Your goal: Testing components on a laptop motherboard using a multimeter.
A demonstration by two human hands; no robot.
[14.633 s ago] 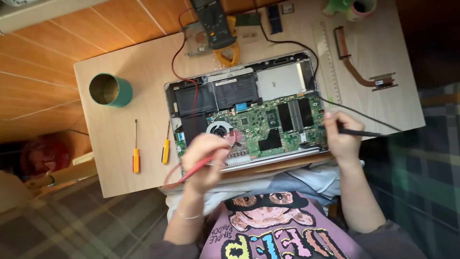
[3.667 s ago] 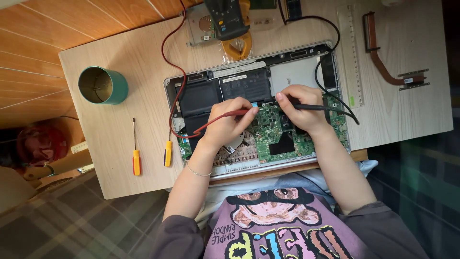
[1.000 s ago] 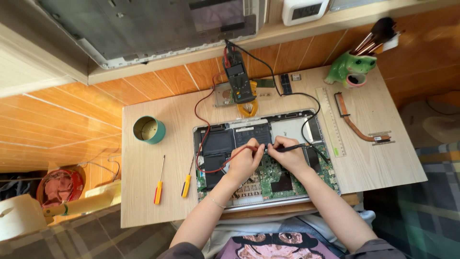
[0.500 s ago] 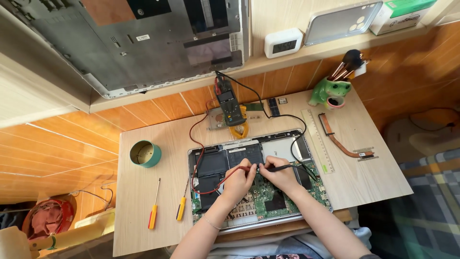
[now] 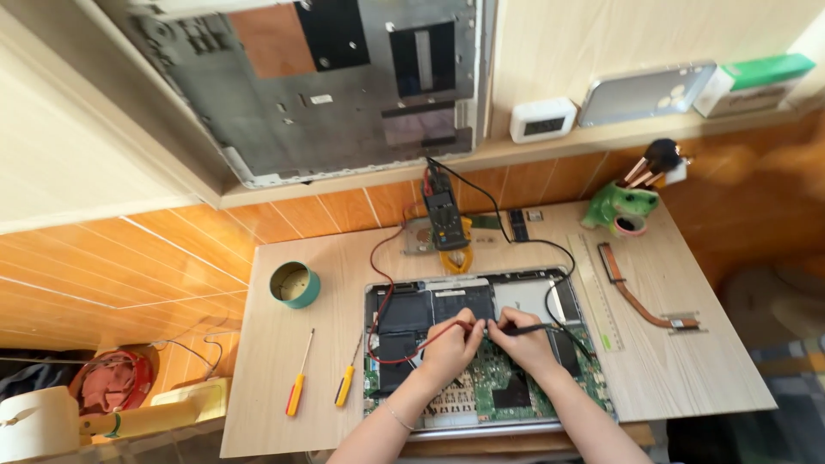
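You're pinching the red probe (image 5: 434,338) in your left hand (image 5: 453,345) and gripping the black probe (image 5: 526,329) in your right hand (image 5: 522,344), tips meeting over the opened laptop's green board (image 5: 507,378).

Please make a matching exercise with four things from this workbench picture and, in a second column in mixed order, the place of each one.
Things:
1. multimeter
2. green tin
3. red probe
4. frog-shaped holder

Places:
A. in the left hand, tip on the opened laptop
B. far right corner of the table, with brushes in it
C. behind the laptop, at the table's back edge
D. left of the laptop, standing open

Pairs: 1-C, 2-D, 3-A, 4-B
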